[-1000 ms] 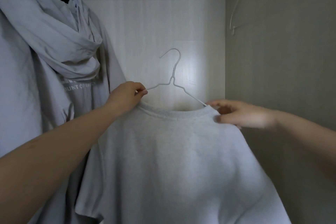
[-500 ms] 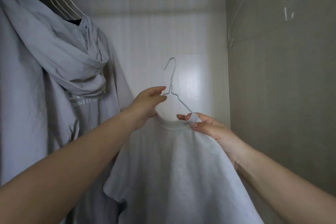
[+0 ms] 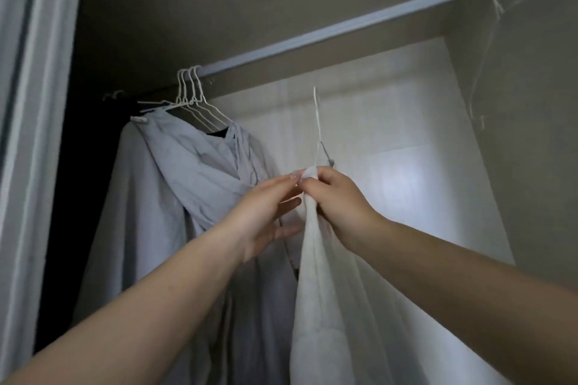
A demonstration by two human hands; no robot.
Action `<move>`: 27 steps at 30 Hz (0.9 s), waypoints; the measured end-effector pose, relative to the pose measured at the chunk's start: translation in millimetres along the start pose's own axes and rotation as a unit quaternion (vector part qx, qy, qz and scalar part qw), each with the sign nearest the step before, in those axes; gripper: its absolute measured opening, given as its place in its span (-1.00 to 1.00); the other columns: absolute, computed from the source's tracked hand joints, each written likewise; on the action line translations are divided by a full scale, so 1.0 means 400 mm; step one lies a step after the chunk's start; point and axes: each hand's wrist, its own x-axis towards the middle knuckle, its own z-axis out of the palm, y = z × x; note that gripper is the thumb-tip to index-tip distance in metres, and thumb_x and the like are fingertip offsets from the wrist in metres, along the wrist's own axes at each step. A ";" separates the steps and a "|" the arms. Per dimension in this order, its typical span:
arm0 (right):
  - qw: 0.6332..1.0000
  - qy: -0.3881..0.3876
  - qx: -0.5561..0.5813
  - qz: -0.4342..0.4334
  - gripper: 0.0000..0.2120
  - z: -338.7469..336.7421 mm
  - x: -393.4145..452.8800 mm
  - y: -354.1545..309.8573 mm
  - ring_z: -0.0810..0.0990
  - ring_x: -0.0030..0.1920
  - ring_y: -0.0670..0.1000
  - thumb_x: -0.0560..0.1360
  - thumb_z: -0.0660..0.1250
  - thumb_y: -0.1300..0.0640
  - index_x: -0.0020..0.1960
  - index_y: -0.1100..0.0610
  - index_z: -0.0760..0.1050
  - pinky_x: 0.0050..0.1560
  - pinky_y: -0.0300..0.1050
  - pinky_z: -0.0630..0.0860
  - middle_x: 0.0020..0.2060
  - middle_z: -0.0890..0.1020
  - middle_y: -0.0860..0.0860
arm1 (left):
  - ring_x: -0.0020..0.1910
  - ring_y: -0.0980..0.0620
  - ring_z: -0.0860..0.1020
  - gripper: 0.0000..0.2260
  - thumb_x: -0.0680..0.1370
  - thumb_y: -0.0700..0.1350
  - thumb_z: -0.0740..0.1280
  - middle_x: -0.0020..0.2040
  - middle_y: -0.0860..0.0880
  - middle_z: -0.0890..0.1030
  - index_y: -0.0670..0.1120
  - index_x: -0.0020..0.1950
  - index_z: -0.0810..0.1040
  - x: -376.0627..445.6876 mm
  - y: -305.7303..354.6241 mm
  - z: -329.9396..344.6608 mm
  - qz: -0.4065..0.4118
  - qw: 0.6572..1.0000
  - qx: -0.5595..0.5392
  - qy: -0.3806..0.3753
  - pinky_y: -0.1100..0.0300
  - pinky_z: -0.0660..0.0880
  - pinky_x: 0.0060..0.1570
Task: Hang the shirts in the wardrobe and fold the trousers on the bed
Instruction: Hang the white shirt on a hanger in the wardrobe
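A white shirt (image 3: 325, 291) hangs edge-on from a white wire hanger (image 3: 318, 125), whose hook points up below the wardrobe rail (image 3: 344, 28). My right hand (image 3: 337, 200) grips the shirt's neck and the hanger's shoulder. My left hand (image 3: 269, 212) pinches the shirt's top edge with thumb and forefinger; its other fingers are spread against the cloth. The hanger's hook is free of the rail.
A grey hooded garment (image 3: 187, 197) hangs on the rail's left with several white wire hangers (image 3: 194, 97). A lone wire hanger (image 3: 488, 50) hangs at the rail's right end against the side wall. A door frame (image 3: 28, 134) borders the left.
The view has tilted up and the rail has come into sight. The shirt and hanger have been lifted and turned edge-on. Both hands have drawn together at the shirt's neck.
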 end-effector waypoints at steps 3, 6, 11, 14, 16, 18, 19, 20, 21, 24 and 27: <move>0.999 0.002 -0.015 -0.039 -0.91 0.063 0.101 -0.039 0.65 -0.02 0.11 0.47 0.32 0.19 -0.15 0.04 0.56 0.14 0.10 0.55 -0.11 0.67 0.10 | -0.21 0.15 0.63 -0.82 0.59 -0.03 0.27 -0.20 0.03 0.67 -0.06 0.07 0.61 -0.004 0.058 -0.046 0.029 1.000 -0.001 -0.008 0.24 0.57 -0.34; 0.995 0.007 -0.045 -0.083 -0.96 0.118 0.200 -0.081 0.63 -0.01 0.12 0.48 0.33 0.19 -0.13 0.12 0.56 0.12 0.07 0.54 -0.12 0.65 0.12 | -0.52 0.17 0.53 -0.84 0.60 -0.07 0.26 -0.40 0.02 0.59 -0.08 -0.07 0.59 0.004 0.110 -0.081 0.049 0.999 0.018 0.004 0.39 0.44 -0.52; 0.992 -0.006 -0.065 -0.104 -0.90 0.212 0.341 -0.139 0.57 -0.16 0.05 0.46 0.31 0.15 -0.19 0.15 0.55 -0.06 -0.05 0.52 -0.26 0.60 0.05 | -0.24 0.05 0.62 -0.83 0.60 -0.12 0.27 -0.10 -0.14 0.68 -0.11 0.04 0.65 0.041 0.184 -0.150 0.101 0.988 0.097 0.063 0.26 0.51 -0.27; 0.991 -0.009 -0.086 -0.106 -0.82 0.273 0.407 -0.159 0.55 -0.20 0.06 0.46 0.30 0.11 -0.32 0.09 0.47 -0.12 -0.08 0.49 -0.33 0.56 0.03 | -0.18 0.08 0.65 -0.82 0.60 -0.20 0.25 -0.03 -0.09 0.70 -0.06 0.09 0.63 0.057 0.218 -0.204 0.135 0.974 0.145 0.109 0.27 0.55 -0.24; 0.990 0.003 -0.101 -0.102 -0.85 0.305 0.444 -0.169 0.57 -0.17 0.08 0.46 0.31 0.10 -0.27 0.11 0.51 -0.11 -0.08 0.51 -0.26 0.60 0.09 | -0.11 0.06 0.64 -0.77 0.58 -0.26 0.25 0.02 -0.09 0.67 -0.04 0.16 0.58 0.067 0.231 -0.229 0.152 0.962 0.174 0.143 0.19 0.57 -0.09; 0.989 0.008 -0.117 -0.095 -0.85 0.341 0.480 -0.172 0.59 -0.16 0.08 0.45 0.30 0.09 -0.28 0.11 0.51 -0.14 -0.12 0.51 -0.24 0.62 0.10 | 0.02 -0.04 0.62 -0.69 0.56 -0.32 0.23 0.08 -0.14 0.64 -0.08 0.26 0.54 0.084 0.239 -0.250 0.167 0.955 0.175 0.172 0.01 0.54 0.14; 0.988 0.010 -0.125 -0.091 -0.81 0.357 0.494 -0.172 0.57 -0.22 0.08 0.45 0.30 0.09 -0.32 0.11 0.48 -0.22 -0.14 0.47 -0.30 0.60 0.08 | 0.08 -0.10 0.61 -0.66 0.56 -0.35 0.21 0.10 -0.17 0.63 -0.11 0.29 0.52 0.093 0.242 -0.251 0.167 0.956 0.166 0.177 -0.05 0.50 0.20; 0.989 0.011 -0.124 -0.086 -0.78 0.374 0.504 -0.172 0.52 -0.31 0.06 0.44 0.30 0.11 -0.37 0.11 0.43 -0.31 -0.17 0.41 -0.38 0.54 0.06 | 0.12 -0.14 0.59 -0.64 0.56 -0.37 0.19 0.12 -0.21 0.62 -0.13 0.30 0.52 0.104 0.245 -0.251 0.166 0.956 0.159 0.181 -0.08 0.47 0.24; 0.991 0.008 -0.111 -0.077 -0.74 0.396 0.516 -0.168 0.45 -0.39 0.05 0.44 0.30 0.13 -0.41 0.10 0.37 -0.38 -0.17 0.34 -0.45 0.47 0.04 | 0.16 -0.17 0.57 -0.64 0.55 -0.38 0.18 0.14 -0.24 0.61 -0.15 0.31 0.51 0.112 0.246 -0.256 0.164 0.957 0.152 0.186 -0.09 0.45 0.27; 0.993 0.005 -0.096 -0.062 -0.69 0.453 0.536 -0.162 0.38 -0.43 0.03 0.44 0.28 0.18 -0.45 0.09 0.29 -0.39 -0.17 0.29 -0.52 0.39 0.02 | 0.16 -0.26 0.56 -0.73 0.58 -0.35 0.16 0.12 -0.35 0.59 -0.27 0.21 0.55 0.129 0.250 -0.276 0.164 0.957 0.128 0.200 -0.10 0.43 0.25; 0.993 -0.022 -0.101 -0.057 -0.76 0.509 0.541 -0.159 0.48 -0.27 0.09 0.48 0.25 0.15 -0.36 0.14 0.39 -0.21 -0.16 0.36 -0.39 0.50 0.07 | 0.12 -0.26 0.57 -0.76 0.57 -0.35 0.15 0.07 -0.35 0.59 -0.35 0.15 0.55 0.138 0.252 -0.303 0.159 0.945 0.130 0.255 -0.02 0.48 0.14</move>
